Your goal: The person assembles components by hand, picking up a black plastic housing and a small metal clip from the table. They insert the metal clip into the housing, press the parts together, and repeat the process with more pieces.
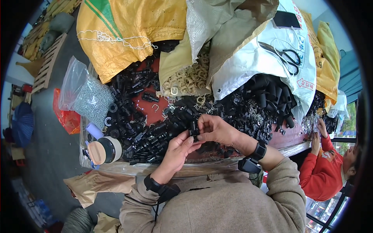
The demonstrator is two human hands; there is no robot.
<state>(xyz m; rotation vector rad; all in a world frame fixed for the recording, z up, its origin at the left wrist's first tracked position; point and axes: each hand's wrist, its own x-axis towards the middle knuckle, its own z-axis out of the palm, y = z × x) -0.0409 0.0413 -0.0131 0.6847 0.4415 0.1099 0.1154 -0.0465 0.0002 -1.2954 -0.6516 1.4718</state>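
Observation:
Between my two hands, above the near part of the table, is a small black plastic fitting [194,129], held upright. My left hand [179,150] grips its lower end between thumb and fingers. From the right, my right hand [216,129] closes on the same piece, its fingers curled and thumb near the lower end. Some of the fitting is hidden behind the fingers. A heap of similar black fittings [149,141] lies just left of and beyond my hands. Many smaller black parts [248,126] and metal clips [254,115] are piled to the right.
Sacks stand along the back: a yellow one [128,31], a white one [268,54] bearing scissors [285,56] and a phone [286,19]. Beige rings [188,81] spill out midway. At left are a bag of screws [93,101] and a lidded cup [110,150]. A co-worker [324,171] works at right.

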